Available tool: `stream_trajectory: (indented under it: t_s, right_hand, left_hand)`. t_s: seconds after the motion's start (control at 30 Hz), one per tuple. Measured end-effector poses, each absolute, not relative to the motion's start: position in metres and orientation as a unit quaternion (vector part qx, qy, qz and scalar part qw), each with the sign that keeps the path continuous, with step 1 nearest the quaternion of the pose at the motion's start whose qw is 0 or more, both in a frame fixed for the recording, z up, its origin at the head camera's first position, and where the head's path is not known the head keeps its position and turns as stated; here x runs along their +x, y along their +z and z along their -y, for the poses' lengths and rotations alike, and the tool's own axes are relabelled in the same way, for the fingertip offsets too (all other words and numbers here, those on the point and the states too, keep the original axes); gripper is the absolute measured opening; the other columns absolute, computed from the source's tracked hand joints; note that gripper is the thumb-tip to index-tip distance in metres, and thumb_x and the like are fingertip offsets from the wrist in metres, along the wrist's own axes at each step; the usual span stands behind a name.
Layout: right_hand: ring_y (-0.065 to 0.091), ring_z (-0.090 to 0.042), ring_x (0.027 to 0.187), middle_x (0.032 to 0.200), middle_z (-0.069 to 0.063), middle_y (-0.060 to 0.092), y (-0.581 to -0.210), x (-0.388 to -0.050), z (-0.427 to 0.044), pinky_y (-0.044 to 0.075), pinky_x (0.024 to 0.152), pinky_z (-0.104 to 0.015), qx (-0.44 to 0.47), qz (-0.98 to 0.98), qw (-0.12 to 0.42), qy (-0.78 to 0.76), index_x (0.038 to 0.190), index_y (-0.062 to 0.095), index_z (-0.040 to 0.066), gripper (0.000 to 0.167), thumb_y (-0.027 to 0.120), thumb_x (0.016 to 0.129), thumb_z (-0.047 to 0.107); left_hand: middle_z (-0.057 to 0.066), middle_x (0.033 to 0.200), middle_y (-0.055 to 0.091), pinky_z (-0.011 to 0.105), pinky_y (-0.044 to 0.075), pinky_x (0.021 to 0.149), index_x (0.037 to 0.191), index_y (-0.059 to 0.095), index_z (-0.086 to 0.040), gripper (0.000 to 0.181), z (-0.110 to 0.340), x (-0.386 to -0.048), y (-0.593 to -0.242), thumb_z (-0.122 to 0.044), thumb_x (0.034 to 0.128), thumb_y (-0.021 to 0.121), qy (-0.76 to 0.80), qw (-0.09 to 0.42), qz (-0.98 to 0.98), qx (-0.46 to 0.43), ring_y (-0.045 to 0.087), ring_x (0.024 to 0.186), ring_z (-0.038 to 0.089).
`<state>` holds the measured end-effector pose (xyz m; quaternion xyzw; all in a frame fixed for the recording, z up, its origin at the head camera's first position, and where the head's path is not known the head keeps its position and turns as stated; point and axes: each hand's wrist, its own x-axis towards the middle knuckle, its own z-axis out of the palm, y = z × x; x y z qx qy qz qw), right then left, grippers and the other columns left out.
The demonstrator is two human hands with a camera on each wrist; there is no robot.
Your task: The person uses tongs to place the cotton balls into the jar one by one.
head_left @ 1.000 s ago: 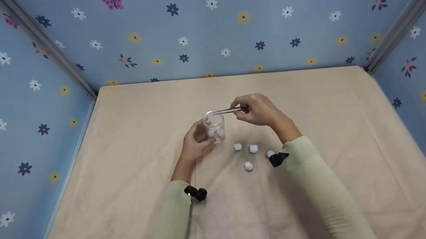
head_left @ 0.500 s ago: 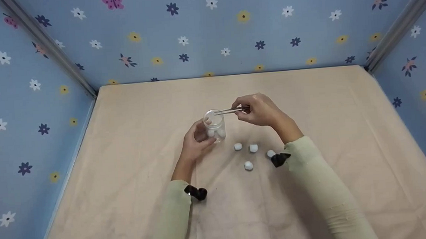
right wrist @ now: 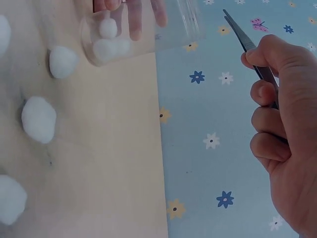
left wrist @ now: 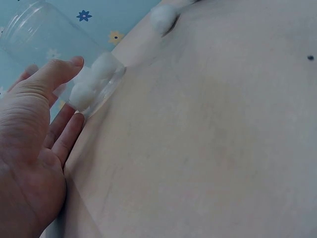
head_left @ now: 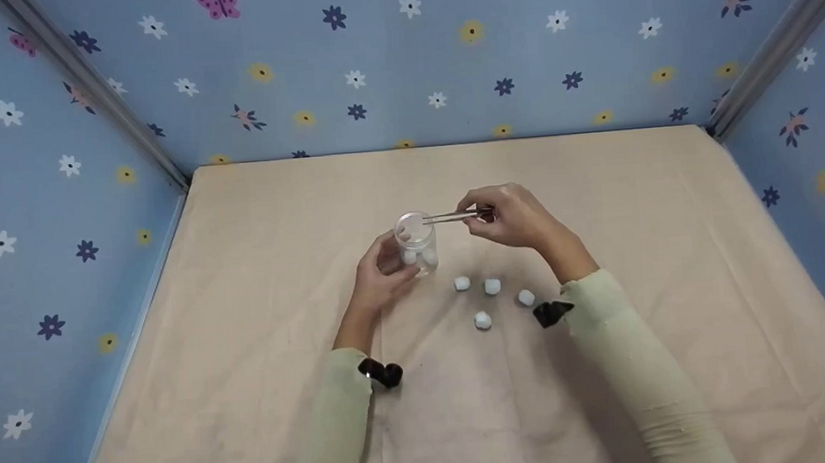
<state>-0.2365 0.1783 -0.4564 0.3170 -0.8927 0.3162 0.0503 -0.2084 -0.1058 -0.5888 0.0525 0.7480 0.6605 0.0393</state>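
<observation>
My left hand [head_left: 380,274] holds a clear jar [head_left: 417,240] upright on the cloth, its thumb and fingers round the side. A few white cotton balls [left wrist: 86,91] lie at the bottom of this jar in the left wrist view. My right hand [head_left: 517,217] grips metal tweezers [head_left: 455,216], which point left with their tips at the jar's open mouth in the head view. From the right wrist, the tweezers' tips [right wrist: 225,14] look slightly parted, with nothing between them. Several loose cotton balls [head_left: 492,286] sit on the cloth to the right of the jar.
A beige cloth [head_left: 266,416] with creases covers the table. Blue flowered panels [head_left: 400,58] rise at the back and both sides. Black wrist cameras [head_left: 553,313] sit at the sleeve cuffs, the right one close to the rightmost loose cotton ball.
My right hand has shifted right with the tweezers, drawing their tips toward the jar's right rim. The rightmost loose cotton ball now shows fully. My left hand and the jar stay put.
</observation>
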Motion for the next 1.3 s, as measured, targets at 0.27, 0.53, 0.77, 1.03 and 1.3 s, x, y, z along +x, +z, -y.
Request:
stream_trajectory:
  t_s: [0.27, 0.53, 0.77, 1.03, 1.3]
  right_hand:
    - [0.054, -0.015, 0.067, 0.081, -0.013, 0.075, -0.459, -0.229, -0.185, 0.044, 0.065, -0.030, 0.335, 0.890, 0.067, 0.302, 0.115, 0.084, 0.007, 0.017, 0.075, 0.101, 0.010]
    - [0.058, -0.015, 0.068, 0.085, -0.011, 0.078, -0.460, -0.217, -0.194, 0.046, 0.064, -0.029, 0.351, 0.886, 0.080, 0.293, 0.115, 0.084, 0.007, 0.016, 0.076, 0.101, 0.009]
    - [0.054, -0.012, 0.069, 0.087, -0.011, 0.079, -0.464, -0.210, -0.203, 0.042, 0.063, -0.025, 0.349, 0.880, 0.078, 0.313, 0.115, 0.084, 0.006, 0.016, 0.076, 0.101, 0.006]
    - [0.056, -0.015, 0.065, 0.081, -0.010, 0.075, -0.470, -0.205, -0.212, 0.042, 0.061, -0.024, 0.364, 0.875, 0.094, 0.305, 0.111, 0.083, 0.005, 0.014, 0.077, 0.099, 0.004]
    - [0.057, -0.014, 0.066, 0.079, -0.009, 0.074, -0.476, -0.201, -0.223, 0.042, 0.061, -0.024, 0.366, 0.875, 0.101, 0.302, 0.110, 0.083, 0.006, 0.014, 0.078, 0.097, 0.002]
  left_hand:
    - [0.023, 0.158, 0.063, 0.048, 0.057, 0.129, 0.164, 0.053, -0.007, 0.077, 0.106, -0.209, -0.588, 0.002, 0.0952, 0.086, 0.663, 0.044, -0.746, 0.053, 0.065, 0.149, 0.044]
    - [0.024, 0.158, 0.064, 0.048, 0.057, 0.129, 0.164, 0.053, -0.006, 0.076, 0.107, -0.208, -0.589, 0.003, 0.0951, 0.086, 0.668, 0.044, -0.741, 0.054, 0.066, 0.148, 0.044]
    - [0.025, 0.157, 0.064, 0.048, 0.058, 0.127, 0.164, 0.052, -0.004, 0.076, 0.106, -0.208, -0.587, 0.005, 0.0958, 0.084, 0.677, 0.046, -0.732, 0.060, 0.066, 0.147, 0.045]
    - [0.023, 0.160, 0.063, 0.046, 0.058, 0.128, 0.164, 0.053, -0.006, 0.076, 0.105, -0.208, -0.589, 0.004, 0.0957, 0.085, 0.670, 0.046, -0.739, 0.049, 0.066, 0.149, 0.044]
    - [0.023, 0.157, 0.064, 0.048, 0.058, 0.128, 0.162, 0.055, -0.007, 0.075, 0.105, -0.209, -0.587, 0.004, 0.0946, 0.085, 0.670, 0.041, -0.739, 0.053, 0.066, 0.148, 0.043]
